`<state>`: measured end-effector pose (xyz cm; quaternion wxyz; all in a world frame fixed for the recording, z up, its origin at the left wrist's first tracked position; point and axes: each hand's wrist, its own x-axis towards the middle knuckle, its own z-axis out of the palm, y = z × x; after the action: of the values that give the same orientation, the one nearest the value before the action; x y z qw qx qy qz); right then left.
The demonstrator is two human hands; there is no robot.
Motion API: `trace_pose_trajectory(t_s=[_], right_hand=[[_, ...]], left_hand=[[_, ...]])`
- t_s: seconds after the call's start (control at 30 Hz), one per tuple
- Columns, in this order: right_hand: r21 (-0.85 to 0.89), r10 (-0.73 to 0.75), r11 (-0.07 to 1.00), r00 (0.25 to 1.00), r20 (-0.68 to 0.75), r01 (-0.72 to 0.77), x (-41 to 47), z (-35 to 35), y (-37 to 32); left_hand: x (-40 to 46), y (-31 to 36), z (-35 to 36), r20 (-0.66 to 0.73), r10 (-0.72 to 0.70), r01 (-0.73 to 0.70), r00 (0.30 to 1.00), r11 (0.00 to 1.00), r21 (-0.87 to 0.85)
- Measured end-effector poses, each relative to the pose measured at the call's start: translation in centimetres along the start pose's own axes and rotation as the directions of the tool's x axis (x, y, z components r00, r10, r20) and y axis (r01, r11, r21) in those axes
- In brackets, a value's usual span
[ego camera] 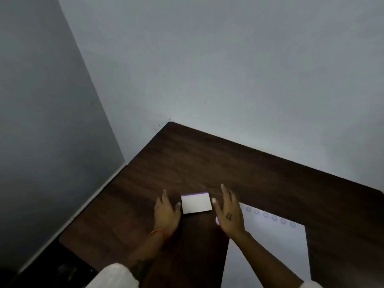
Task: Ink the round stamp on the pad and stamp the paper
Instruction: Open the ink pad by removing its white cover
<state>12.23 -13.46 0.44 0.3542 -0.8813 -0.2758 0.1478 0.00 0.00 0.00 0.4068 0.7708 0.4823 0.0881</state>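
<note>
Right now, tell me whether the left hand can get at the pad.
Probably yes. The left hand lies open on the table just left of the white pad, its thumb nearly at the pad's edge. Nothing sits between them. The right hand flanks the far side and does not block it.

A dark brown wood-grain worktop (207, 163) fills the lower right of the view, its far corner rounded and pushed close to the meeting of two walls. Behind the worktop rises a plain pale grey wall (228, 59), bare apart from a few small dark specks just above the worktop's far corner. To the left of the worktop stands a second wall (41, 100), darker grey and in shadow, with a pale strip (72, 215) running along its base. The light is dim and cool, brightest on the wall patch just beyond the worktop's corner. Below the worktop's left edge, the floor area is almost black.
</note>
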Motion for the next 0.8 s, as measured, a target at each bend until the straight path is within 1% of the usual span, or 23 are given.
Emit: trace_pose_trajectory(t_s=[0.07,0.17,0.3,0.4,0.53,0.67,0.73,0.8], right_hand=[[0.011,0.042,0.999,0.999,0.020,-0.042,0.5,0.6,0.3],[-0.026,0.103,0.994,0.991,0.083,-0.102,0.8,1.3,0.5],[-0.089,0.122,0.989,0.990,0.078,-0.115,1.0,2.0,0.2],[-0.137,0.114,0.985,0.990,0.079,-0.102,1.0,2.4,0.0],[-0.184,0.097,0.979,0.994,0.057,-0.085,1.0,2.5,-0.3],[-0.228,0.050,0.972,0.999,-0.016,-0.053,0.9,2.3,-1.0],[-0.230,0.019,0.973,0.999,-0.050,-0.030,0.8,2.2,-1.5],[-0.191,0.009,0.981,0.997,-0.074,-0.022,0.5,2.0,-2.1]], left_hand=[[0.4,-0.1,0.3,0.006,-0.022,0.022,1.000,1.000,-0.009],[0.4,0.1,0.8,0.059,-0.012,0.011,0.998,1.000,0.016],[0.2,0.5,1.4,0.128,0.006,-0.011,0.992,0.999,0.035],[0.2,0.6,1.7,0.147,0.015,-0.024,0.989,0.998,0.063],[-0.1,0.8,1.9,0.132,0.023,-0.032,0.991,0.997,0.065],[-0.4,1.5,1.6,0.116,0.021,-0.028,0.993,0.998,0.059],[-0.4,1.9,1.2,0.093,0.034,-0.038,0.995,0.998,0.043],[-0.6,2.1,0.5,0.060,0.061,-0.062,0.996,0.998,0.026]])
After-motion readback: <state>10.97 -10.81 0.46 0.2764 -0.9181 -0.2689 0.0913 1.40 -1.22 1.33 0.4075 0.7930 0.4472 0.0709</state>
